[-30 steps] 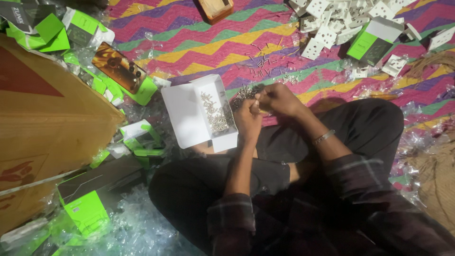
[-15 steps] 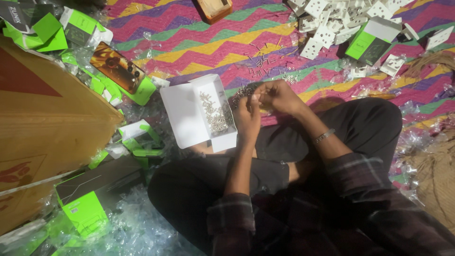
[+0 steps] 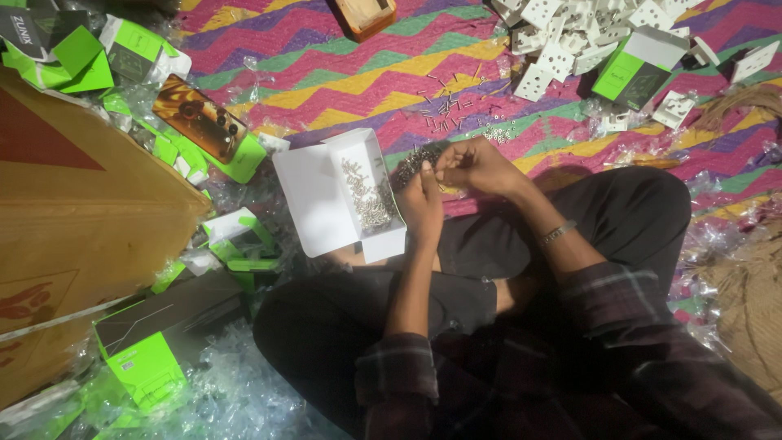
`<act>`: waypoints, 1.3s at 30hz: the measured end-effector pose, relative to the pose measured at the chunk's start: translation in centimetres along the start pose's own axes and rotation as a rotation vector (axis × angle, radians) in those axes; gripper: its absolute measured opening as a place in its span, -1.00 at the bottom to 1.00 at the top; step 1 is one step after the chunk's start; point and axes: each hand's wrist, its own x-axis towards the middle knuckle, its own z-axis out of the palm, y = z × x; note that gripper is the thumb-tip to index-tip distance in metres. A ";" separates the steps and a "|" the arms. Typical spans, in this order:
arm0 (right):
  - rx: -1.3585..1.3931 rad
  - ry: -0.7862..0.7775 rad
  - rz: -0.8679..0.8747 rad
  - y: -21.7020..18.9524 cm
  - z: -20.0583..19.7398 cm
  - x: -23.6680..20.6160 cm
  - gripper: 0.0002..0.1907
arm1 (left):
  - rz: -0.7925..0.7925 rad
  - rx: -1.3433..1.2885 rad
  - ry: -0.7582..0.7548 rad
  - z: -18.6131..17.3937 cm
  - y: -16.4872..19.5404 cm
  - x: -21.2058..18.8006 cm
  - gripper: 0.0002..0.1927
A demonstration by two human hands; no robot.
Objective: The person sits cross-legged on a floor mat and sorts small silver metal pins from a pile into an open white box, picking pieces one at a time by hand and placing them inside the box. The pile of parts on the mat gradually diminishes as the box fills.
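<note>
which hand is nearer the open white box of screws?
Left. The left hand is at the white box's right edge, beside the screws inside. The right hand is farther right, beyond the left hand.

My left hand (image 3: pixel 421 204) and right hand (image 3: pixel 476 165) meet at frame centre, above my crossed legs (image 3: pixel 456 285); the open box (image 3: pixel 342 195) of screws (image 3: pixel 371 200) lies just left of them; loose screws (image 3: pixel 448 102) above; socket plates (image 3: pixel 570 41) upper right; a big carton (image 3: pixel 73 220) far left

Both hands (image 3: pixel 452 179) together — fingers curled
</note>
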 end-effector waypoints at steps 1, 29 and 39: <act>0.000 0.013 0.001 0.0 0.0 0.0 -0.92 | -0.030 0.015 -0.011 -0.1 0.2 0.0 -0.62; -0.492 0.136 -0.253 -0.6 -0.7 -0.4 -0.80 | 0.070 0.213 0.014 0.6 -1.7 0.0 -0.76; -0.691 0.037 -0.168 0.1 -0.6 -0.4 -0.85 | -0.076 0.313 -0.098 0.4 -0.6 0.1 -0.67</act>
